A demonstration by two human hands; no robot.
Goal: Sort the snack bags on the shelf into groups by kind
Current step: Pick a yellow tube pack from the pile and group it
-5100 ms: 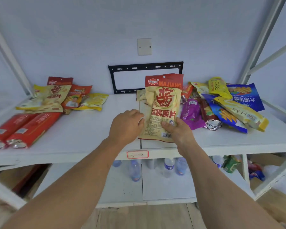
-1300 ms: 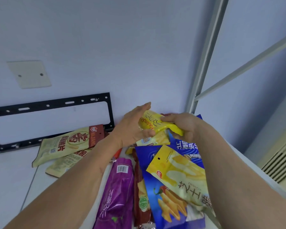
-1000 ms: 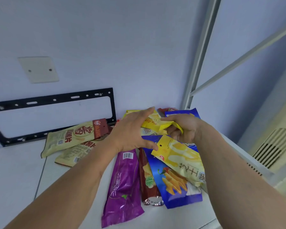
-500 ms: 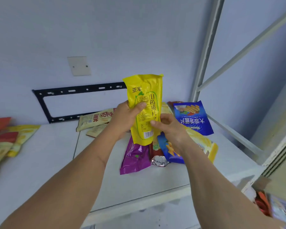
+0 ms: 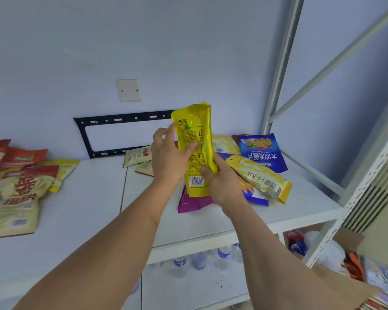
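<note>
Half a second on, the yellow bag (image 5: 194, 148) has been turned partway edge-on to the head camera, and the view has swung left, so more of the sorted piles at the shelf's left end now shows.

Head view: both hands hold the yellow bag upright above the middle of the shelf (image 5: 94, 211), its long axis near vertical, sealed top up and barcode end down. The left hand (image 5: 169, 157) wraps the bag's left edge about halfway up, thumb pressed across the printed face and fingers curled behind. The right hand (image 5: 222, 182) pinches the lower right edge just beside the barcode. Neither hand is spread; both are closed on the bag, which touches nothing else as far as I can tell.

Below and to the right of the hands lies the unsorted heap toward the right end of the shelf: a purple bag (image 5: 193, 201) under the held one, a blue bag (image 5: 263, 153) near the back right corner, a pale yellow bag (image 5: 260, 177) slanting across the heap. Two beige bags (image 5: 138, 155) lie near the back edge at the middle. The sorted bags (image 5: 20, 182) are well apart at the left end.

My judgement: the bag must travel leftward along the shelf, so the left hand, nearer that side, is the better carrier, and the right hand should let go first.
</note>
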